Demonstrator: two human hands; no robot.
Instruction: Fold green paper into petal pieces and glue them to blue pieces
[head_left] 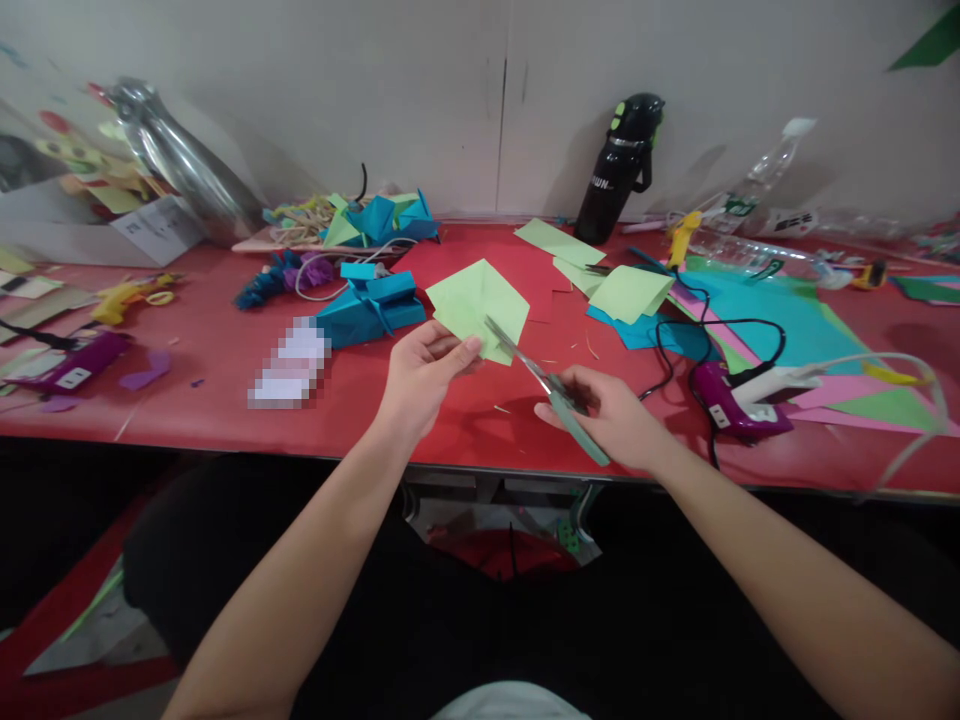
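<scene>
Left hand (431, 370): thumb and fingers closed on the near left edge of a pale green, many-cornered paper piece (476, 300), held above the near middle of a red table (465, 430). Right hand (607, 410): fingers curled around the grey-green plastic handles of a pair of metal-bladed scissors (576, 422); exact handle opening cannot be told. The blades point far and left, their tips over the paper. Left of the paper lies a folded blue paper construction (371, 305); right of it, a curled pale green paper sheet (631, 292). A black bottle with green accents (615, 170) stands tilted in view at the far right; a purple power strip (739, 400) sits right of the right hand.
</scene>
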